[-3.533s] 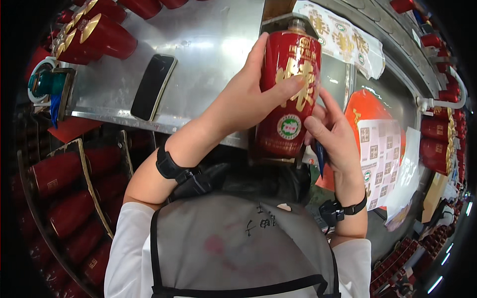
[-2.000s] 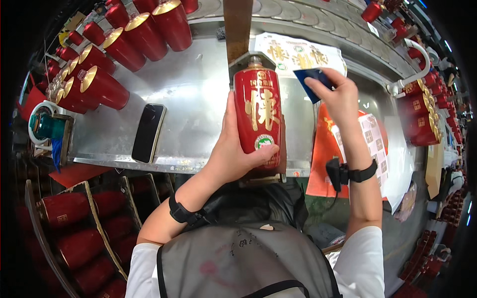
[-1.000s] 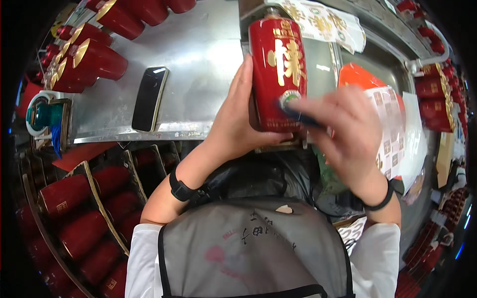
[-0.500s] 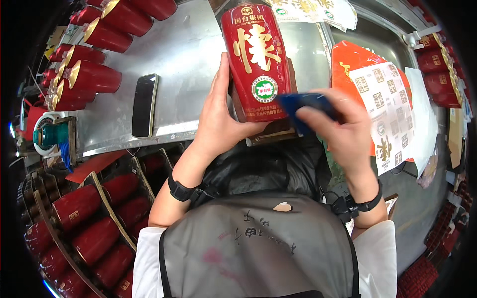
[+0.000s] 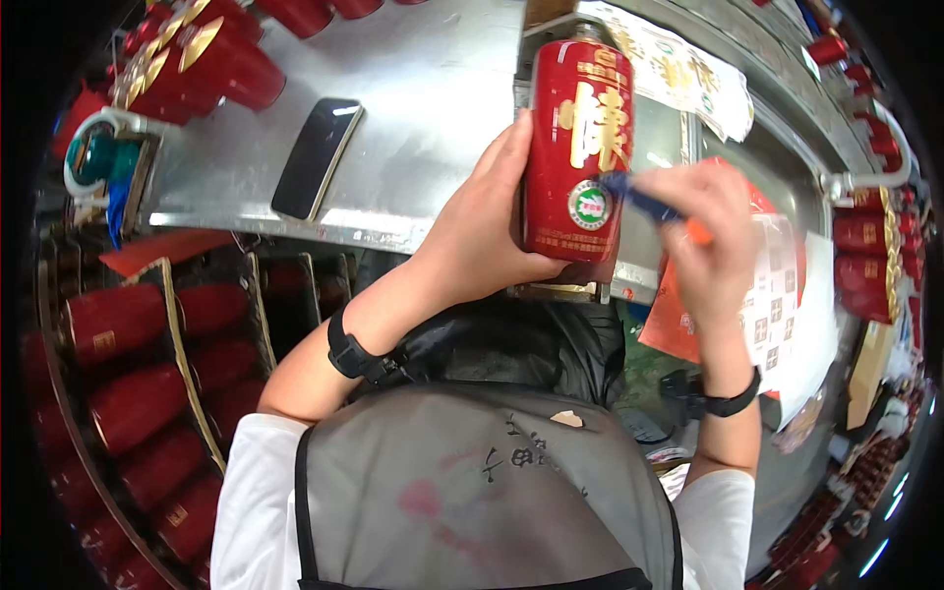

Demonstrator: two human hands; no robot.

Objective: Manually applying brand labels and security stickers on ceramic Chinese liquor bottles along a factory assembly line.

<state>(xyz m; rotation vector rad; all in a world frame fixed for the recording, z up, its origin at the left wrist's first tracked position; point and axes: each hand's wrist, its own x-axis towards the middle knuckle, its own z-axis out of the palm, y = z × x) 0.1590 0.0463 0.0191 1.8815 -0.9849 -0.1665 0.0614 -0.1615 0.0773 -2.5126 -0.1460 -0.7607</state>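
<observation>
A glossy red bottle (image 5: 575,138) with large gold characters lies tilted on a dark support at the bench's front edge, its neck pointing away from me. A round green-and-white label (image 5: 591,205) sits low on its front. My left hand (image 5: 482,231) is wrapped round the bottle's lower left side, thumb under its base. In my right hand (image 5: 710,231), fingers pinch a flat blue scraper (image 5: 644,200). Its tip meets the bottle at the upper right of the label. Motion blurs that hand and the scraper slightly.
A black phone (image 5: 318,157) lies on the metal bench left of the bottle. Gold-printed sheets (image 5: 728,93) are behind it; an orange-red sheet (image 5: 674,315) and a patterned white sheet (image 5: 779,295) are at right. Red bottles (image 5: 138,403) fill partitioned racks at lower left; red gold-rimmed vessels (image 5: 241,69) stand far left.
The view has shifted, so the bottle appears farther right. Against the bottle, the scraper has moved from the label's lower right to its upper right and turned more edge-on. My left hand keeps its hold.
</observation>
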